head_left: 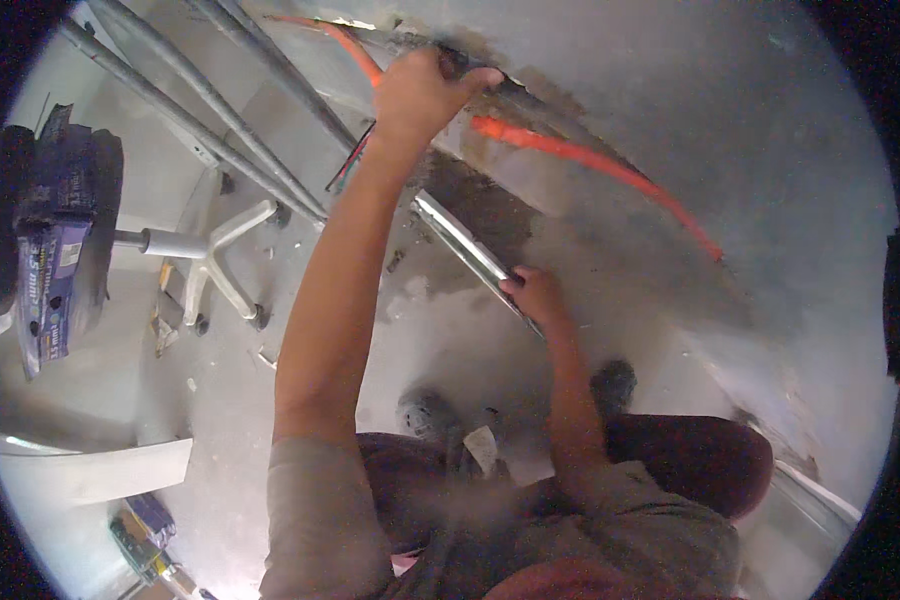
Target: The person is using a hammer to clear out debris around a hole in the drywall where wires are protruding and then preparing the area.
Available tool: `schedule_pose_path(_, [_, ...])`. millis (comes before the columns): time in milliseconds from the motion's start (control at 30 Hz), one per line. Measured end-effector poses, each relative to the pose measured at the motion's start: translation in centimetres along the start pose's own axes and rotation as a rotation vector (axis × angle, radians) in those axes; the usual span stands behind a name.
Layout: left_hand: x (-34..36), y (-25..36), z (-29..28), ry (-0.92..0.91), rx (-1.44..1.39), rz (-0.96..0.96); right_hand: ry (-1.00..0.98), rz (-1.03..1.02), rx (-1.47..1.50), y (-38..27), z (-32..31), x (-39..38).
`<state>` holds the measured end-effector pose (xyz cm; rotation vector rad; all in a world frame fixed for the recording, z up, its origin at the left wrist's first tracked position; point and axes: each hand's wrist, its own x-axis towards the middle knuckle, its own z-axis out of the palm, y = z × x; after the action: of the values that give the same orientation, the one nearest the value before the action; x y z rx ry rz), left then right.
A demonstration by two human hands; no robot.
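Note:
My left hand (420, 92) reaches up to a rough, dark groove (550, 115) in the grey wall. Its fingers curl in at the groove and its thumb points right; whatever they grip is hidden. An orange flexible conduit (600, 158) curves away to the right below the groove, and another orange length (358, 52) runs in from the left behind that hand. Lower down, my right hand (537, 296) is closed round a long, straight silver metal bar (465, 235), held at a slant near its lower end. A few thin coloured wires (353, 160) show beside my left forearm.
Several grey pipes (185, 105) lean at the upper left. Left of me stands a wheeled swivel chair (210, 262) with purple packages (55, 270) on it. A pale curved panel (120, 472) and some tools (145, 545) lie at the lower left. Debris (395, 262) dots the floor.

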<state>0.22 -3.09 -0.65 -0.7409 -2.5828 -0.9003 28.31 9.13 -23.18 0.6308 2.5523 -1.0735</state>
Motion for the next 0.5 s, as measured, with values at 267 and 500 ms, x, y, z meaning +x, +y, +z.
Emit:
schedule_pose_path(267, [0.1, -0.6, -1.1, -0.135, -0.173, -0.157, 0.179, -0.050, -0.133, -0.3, 0.0, -1.4])
schedule_pose_path(500, [0.6, -1.9, 0.4, -0.051, -0.264, -0.100, 0.083, -0.019, -0.165, 0.3, -0.6, -1.4])
